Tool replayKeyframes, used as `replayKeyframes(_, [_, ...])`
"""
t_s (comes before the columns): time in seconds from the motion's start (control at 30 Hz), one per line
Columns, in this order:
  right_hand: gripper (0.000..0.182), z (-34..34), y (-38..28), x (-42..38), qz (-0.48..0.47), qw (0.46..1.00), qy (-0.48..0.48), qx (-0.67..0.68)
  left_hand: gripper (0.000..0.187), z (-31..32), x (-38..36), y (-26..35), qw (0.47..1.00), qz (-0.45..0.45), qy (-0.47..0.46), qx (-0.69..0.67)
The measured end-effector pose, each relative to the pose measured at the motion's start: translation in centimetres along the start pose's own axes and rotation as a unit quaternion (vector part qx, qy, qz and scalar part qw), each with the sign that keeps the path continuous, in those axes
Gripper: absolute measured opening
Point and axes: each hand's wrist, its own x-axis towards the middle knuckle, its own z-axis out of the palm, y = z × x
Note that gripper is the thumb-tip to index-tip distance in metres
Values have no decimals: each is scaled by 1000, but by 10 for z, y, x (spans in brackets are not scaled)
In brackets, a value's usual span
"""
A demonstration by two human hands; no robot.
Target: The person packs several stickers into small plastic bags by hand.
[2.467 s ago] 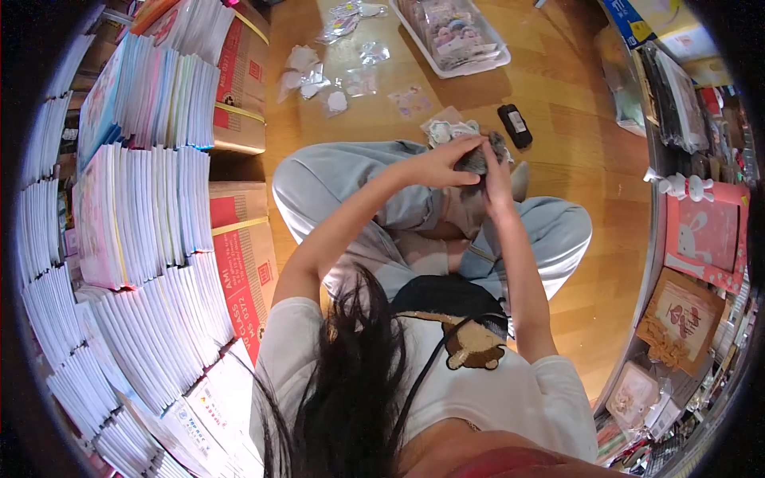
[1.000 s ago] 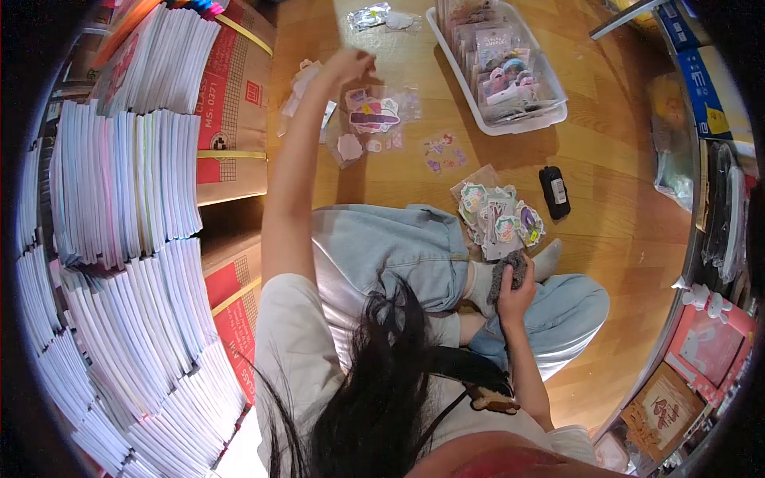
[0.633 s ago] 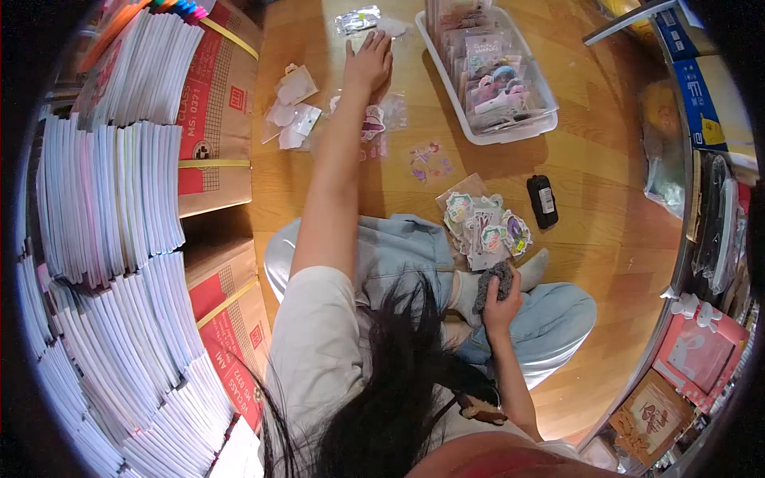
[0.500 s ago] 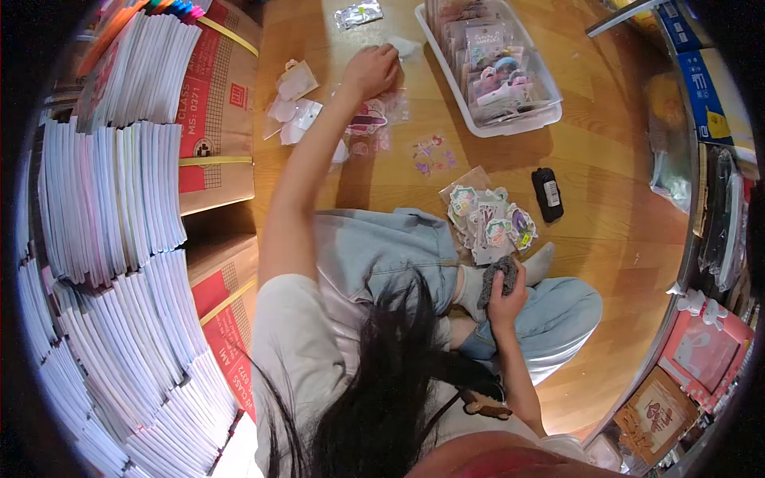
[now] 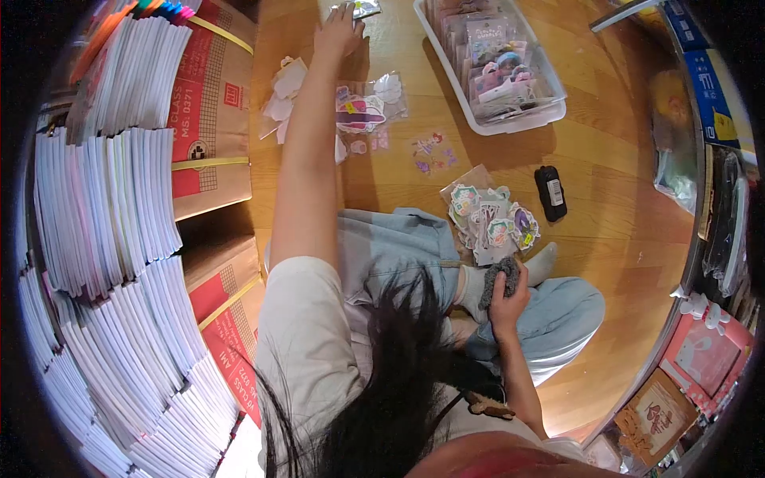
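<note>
My left hand (image 5: 340, 33) is stretched far out over the floor, fingers extended and apart, its fingertips right at the edge of a silver packet (image 5: 366, 9). Below it lie clear bags with a pink and purple sticker (image 5: 360, 114) and a white cut-out (image 5: 388, 88). More white cut-outs (image 5: 288, 84) lie left of my forearm. My right hand (image 5: 508, 301) rests by my socked foot, closed around a dark grey fuzzy bundle (image 5: 497, 280). Just beyond it is a pile of colourful stickers (image 5: 492, 219) on a clear bag.
A white plastic bin (image 5: 522, 123) full of packaged stickers stands at the upper right. Small purple stickers (image 5: 433, 153) and a black case with a white label (image 5: 551, 194) lie on the wooden floor. Stacked booklets (image 5: 111, 207) and cardboard boxes (image 5: 215, 103) line the left; shelving is right.
My left hand has moved away from the clear bags, up and left to the silver packet. The white cut-out it partly covered now shows fully. My right hand stays put with the grey bundle.
</note>
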Motion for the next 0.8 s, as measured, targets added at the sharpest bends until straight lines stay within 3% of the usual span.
replayKeyframes(0.27, [31,1,1,-1,-11,1000,9,-7,49,-12,-47,33,999,-43,-1,22])
replayKeyframes(0.37, [31,0,1,0,-22,1000,17,-15,37,-14,-66,34,984,100,73,126])
replayKeyframes(0.47, [31,-3,-3,-1,-20,999,23,-31,29,-8,-86,28,992,47,-21,-114])
replayKeyframes(0.57, [32,-3,0,-3,-12,999,11,-41,28,-65,-105,44,966,-95,-48,-234])
replayKeyframes(0.6, [33,-3,-1,-2,-26,999,20,-27,30,-80,-113,50,898,-144,-33,-415])
replayKeyframes(0.63, [34,-4,-4,-3,-39,999,29,-14,31,-94,-121,58,793,-185,-20,-580])
replayKeyframes(0.67, [35,-5,-4,-5,-51,998,37,-3,32,-107,-133,66,655,-219,-9,-723])
replayKeyframes(0.8, [41,-9,-4,-9,-43,997,43,36,36,-184,-187,118,533,-171,-12,-829])
